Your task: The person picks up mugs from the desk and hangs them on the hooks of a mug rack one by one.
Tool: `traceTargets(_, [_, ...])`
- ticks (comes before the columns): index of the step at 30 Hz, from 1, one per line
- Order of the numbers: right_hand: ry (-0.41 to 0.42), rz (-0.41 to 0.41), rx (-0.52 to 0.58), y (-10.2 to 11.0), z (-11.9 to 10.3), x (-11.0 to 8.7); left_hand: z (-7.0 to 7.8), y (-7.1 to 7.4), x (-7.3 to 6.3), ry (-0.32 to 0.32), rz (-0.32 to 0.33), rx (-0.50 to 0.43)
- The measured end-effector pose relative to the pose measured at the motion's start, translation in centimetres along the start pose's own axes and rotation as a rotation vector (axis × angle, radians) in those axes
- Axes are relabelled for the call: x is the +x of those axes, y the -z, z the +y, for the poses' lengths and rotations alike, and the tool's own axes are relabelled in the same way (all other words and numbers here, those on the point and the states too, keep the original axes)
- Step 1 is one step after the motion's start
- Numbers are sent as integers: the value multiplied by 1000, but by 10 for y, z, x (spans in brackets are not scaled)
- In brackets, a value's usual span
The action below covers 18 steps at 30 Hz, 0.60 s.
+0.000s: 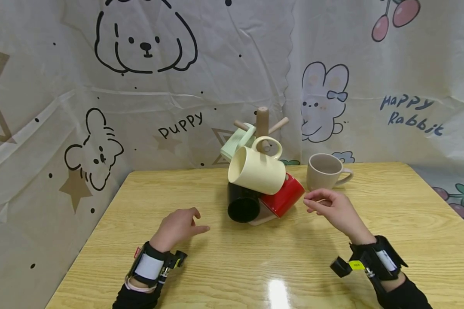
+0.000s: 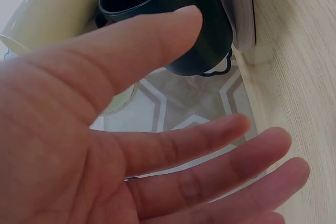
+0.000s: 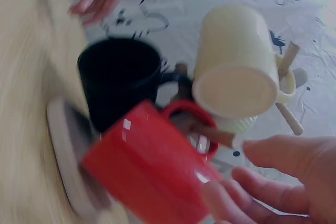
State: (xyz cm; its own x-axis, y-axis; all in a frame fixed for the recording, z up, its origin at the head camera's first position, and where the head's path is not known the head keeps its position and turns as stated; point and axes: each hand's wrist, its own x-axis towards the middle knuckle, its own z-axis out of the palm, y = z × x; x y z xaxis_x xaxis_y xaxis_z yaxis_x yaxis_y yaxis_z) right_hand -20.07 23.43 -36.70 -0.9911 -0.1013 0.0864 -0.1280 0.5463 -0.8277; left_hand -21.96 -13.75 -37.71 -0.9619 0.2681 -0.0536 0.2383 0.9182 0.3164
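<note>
Mugs hang on a wooden mug tree (image 1: 262,120): a cream mug (image 1: 260,174), a red mug (image 1: 285,195), a black mug (image 1: 240,193) and a pale green mug (image 1: 232,148) partly hidden behind the cream one. My right hand (image 1: 334,211) hovers just right of the red mug, its fingers loosely bent and holding nothing. In the right wrist view, its fingertips overlap the red mug's (image 3: 152,161) edge; contact cannot be told. My left hand (image 1: 178,228) is over the table, left of the black mug, with thumb and fingers spread and nothing in them.
A grey-beige mug (image 1: 320,174) stands upright on the table (image 1: 139,201) behind my right hand, its handle to the right. A printed cloth (image 1: 224,77) hangs behind the table. The tree's base (image 1: 267,218) shows under the red mug.
</note>
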Motion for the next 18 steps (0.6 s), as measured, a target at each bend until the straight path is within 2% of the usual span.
traceTargets(6, [145, 80, -369, -4, 5, 2, 2, 0, -2, -7, -36, 7])
traceTargets(9, [181, 105, -488, -6, 7, 3, 3, 0, -3, -8, -48, 4])
traceTargets(12, [186, 114, -519, -5, 8, 5, 3, 0, -4, -9, -49, 10])
traceTargets(18, [244, 206, -440, 6, 2, 14, 2, -3, -2, -27, -43, 27])
